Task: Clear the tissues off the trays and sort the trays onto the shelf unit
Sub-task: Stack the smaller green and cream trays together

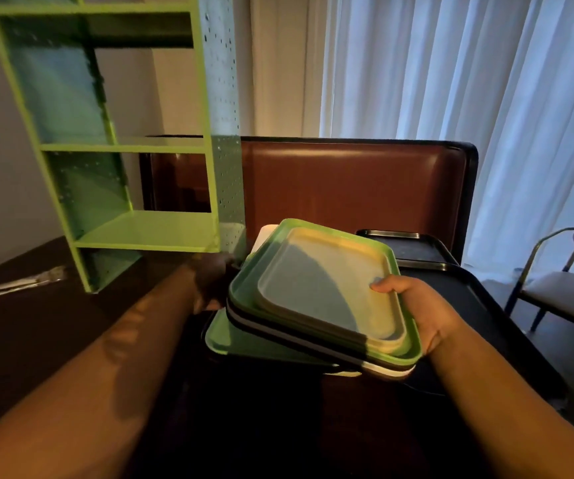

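I hold a tilted stack of trays in both hands above the dark table. A small cream tray (327, 285) lies on top, inside a green tray (413, 347), with dark and white trays under them. My right hand (420, 312) grips the stack's right edge, thumb on the cream tray. In shadow, my left hand (209, 281) holds the stack's left edge. Another green tray (230, 340) sits lower, under the stack. The green shelf unit (147, 233) stands at the left with bare shelves. No tissues are visible.
Black trays (413, 250) lie on the table at the right, behind the stack. A brown padded bench back (347, 181) runs behind the table. A chair (561, 288) stands at the far right by white curtains. A cutlery packet (19, 285) lies at the left.
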